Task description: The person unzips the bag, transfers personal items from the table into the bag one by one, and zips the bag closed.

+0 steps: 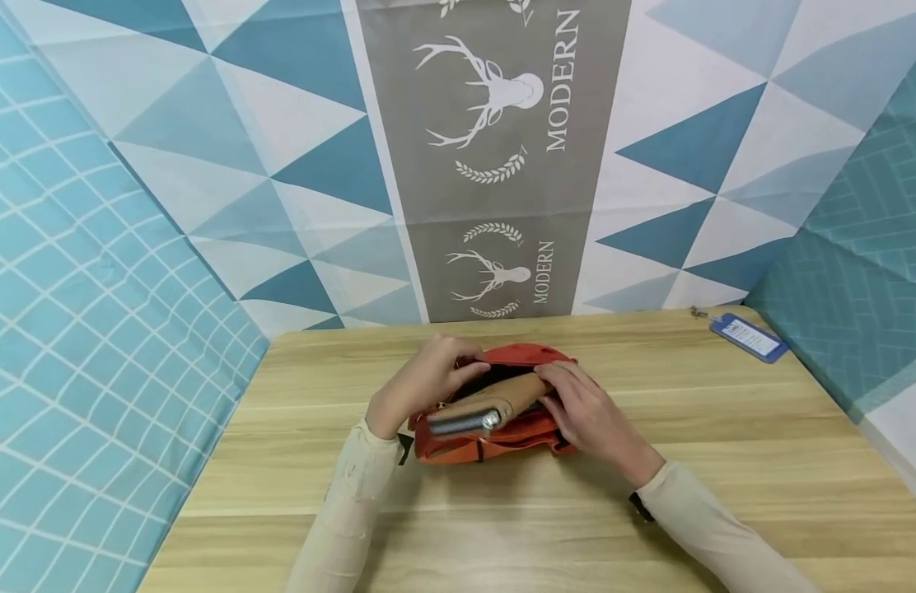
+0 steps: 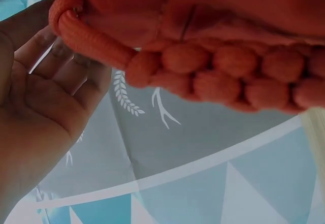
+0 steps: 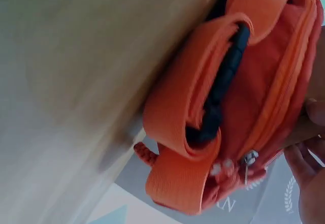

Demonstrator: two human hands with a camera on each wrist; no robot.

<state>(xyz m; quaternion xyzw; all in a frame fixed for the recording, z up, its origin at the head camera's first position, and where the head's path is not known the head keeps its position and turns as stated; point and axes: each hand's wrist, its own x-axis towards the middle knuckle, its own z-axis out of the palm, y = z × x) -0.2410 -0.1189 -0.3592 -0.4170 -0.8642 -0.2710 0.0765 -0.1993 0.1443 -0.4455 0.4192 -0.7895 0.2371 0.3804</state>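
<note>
An orange-red waist bag (image 1: 446, 453) sits on the wooden table with its top held apart, its dark inside showing. My left hand (image 1: 427, 383) pinches the bag's opening at the left side. Its fingers (image 2: 56, 56) reach up to the bag's edge by a thick braided cord (image 2: 233, 64) in the left wrist view. My right hand (image 1: 591, 412) grips a tan wallet (image 1: 521, 391) with a zipper along its edge. The wallet lies tilted across the opening, partly in the bag. Rolled orange webbing with a black buckle (image 3: 223, 82) shows in the right wrist view.
A blue badge holder (image 1: 747, 336) with a metal clip lies at the table's back right corner. Patterned cloth walls (image 1: 495, 189) stand behind and to both sides of the table (image 1: 725, 461).
</note>
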